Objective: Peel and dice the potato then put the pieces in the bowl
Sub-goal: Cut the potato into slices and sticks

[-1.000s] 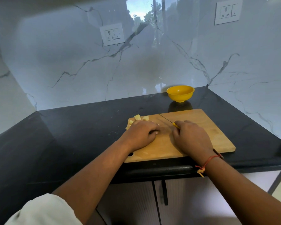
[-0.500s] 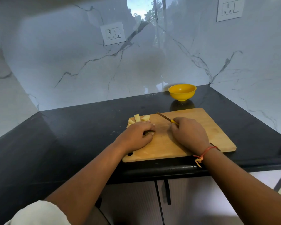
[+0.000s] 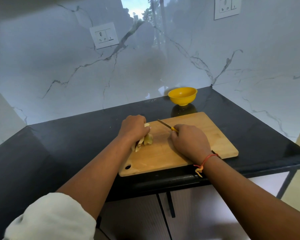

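A wooden cutting board [image 3: 197, 135] lies on the black counter. My left hand [image 3: 133, 127] is at the board's far left corner, fingers curled over cut potato pieces [image 3: 146, 125], most of them hidden beneath it. Just nearer than that hand lie several yellow-brown strips [image 3: 145, 142]; whether they are peel or potato I cannot tell. My right hand [image 3: 189, 141] rests on the board and grips a small knife by its yellow handle. The knife's blade [image 3: 163, 124] points up-left, lifted off the potato. Behind the board stands a yellow bowl [image 3: 182, 96] with nothing visible inside.
The black counter [image 3: 68, 144] runs left of the board and ends at a front edge above cabinet doors [image 3: 163, 213]. Marble walls [image 3: 145, 66] with two sockets enclose the corner behind and to the right.
My left hand has slid farther away over the diced pile, uncovering the strips that lay under it. The right hand with the knife stays in about the same place.
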Available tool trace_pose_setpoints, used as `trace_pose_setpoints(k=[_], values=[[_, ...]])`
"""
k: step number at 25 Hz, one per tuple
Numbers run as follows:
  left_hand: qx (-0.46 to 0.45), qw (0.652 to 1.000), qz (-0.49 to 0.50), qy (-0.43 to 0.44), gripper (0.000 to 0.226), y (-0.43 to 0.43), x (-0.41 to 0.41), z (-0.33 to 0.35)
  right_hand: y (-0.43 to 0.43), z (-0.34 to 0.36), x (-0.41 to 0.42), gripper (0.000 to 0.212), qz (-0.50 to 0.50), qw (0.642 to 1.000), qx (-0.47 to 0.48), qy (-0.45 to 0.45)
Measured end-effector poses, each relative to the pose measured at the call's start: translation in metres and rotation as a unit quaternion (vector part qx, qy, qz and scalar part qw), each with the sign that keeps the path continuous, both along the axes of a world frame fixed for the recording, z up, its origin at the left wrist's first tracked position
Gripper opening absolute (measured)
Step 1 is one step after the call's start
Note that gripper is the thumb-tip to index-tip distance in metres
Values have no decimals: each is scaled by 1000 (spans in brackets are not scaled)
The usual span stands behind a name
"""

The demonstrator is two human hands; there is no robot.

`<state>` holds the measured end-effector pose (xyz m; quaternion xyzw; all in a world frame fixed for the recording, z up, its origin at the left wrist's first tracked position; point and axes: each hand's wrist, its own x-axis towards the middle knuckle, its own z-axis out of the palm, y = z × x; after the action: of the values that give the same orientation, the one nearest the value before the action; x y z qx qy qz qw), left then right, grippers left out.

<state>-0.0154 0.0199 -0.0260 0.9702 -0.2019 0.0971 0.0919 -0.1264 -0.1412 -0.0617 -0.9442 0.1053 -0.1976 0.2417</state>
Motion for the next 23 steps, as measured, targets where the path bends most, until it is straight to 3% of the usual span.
trace_pose_setpoints(k=[6, 10, 17, 23], values=[[-78, 996, 25, 34, 10, -3, 6, -1, 0, -2, 2, 29, 0, 1000, 5, -2], [-104, 993, 20, 55, 17, -3, 6, -3, -1, -2, 3, 29, -6, 1000, 12, -2], [-184, 981, -57, 4, 28, -22, -14, -3, -3, -2, 5, 27, -32, 999, 27, -15], [-201, 974, -92, 46, 24, -57, -28, -18, -16, -4, 12, 24, -76, 988, 129, -44]])
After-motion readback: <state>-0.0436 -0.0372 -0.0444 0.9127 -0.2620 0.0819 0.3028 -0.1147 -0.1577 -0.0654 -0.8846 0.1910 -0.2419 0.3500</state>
